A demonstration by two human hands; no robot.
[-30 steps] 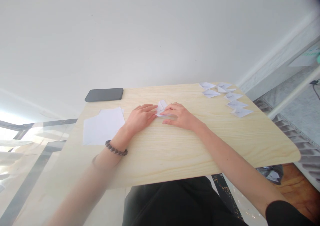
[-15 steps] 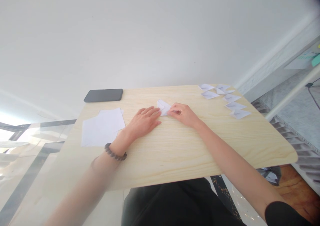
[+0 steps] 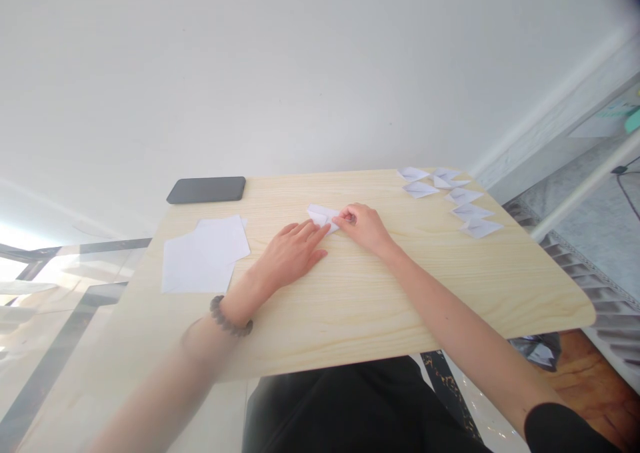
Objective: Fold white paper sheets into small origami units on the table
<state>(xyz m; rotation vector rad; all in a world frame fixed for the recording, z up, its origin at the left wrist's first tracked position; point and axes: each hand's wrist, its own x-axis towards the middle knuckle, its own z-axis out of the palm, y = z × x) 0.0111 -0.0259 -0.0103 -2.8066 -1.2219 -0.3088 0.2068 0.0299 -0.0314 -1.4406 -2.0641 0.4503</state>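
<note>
A small folded piece of white paper [image 3: 321,215] lies on the light wooden table [image 3: 360,293]. My right hand [image 3: 361,226] pinches its right end with curled fingers. My left hand [image 3: 293,251] lies flat on the table beside it, fingers stretched out, fingertips touching the paper's near left edge. A beaded bracelet [image 3: 229,318] is on my left wrist.
A stack of white paper sheets [image 3: 204,255] lies at the left. A dark phone [image 3: 207,189] rests at the far left edge. Several folded white paper pieces [image 3: 453,199] sit at the far right corner. A white wall is behind the table.
Both hands shifted on the folded paper: the right hand closed into a pinch on its right end, the left hand slid back and to the right, and the paper now lies flatter.
</note>
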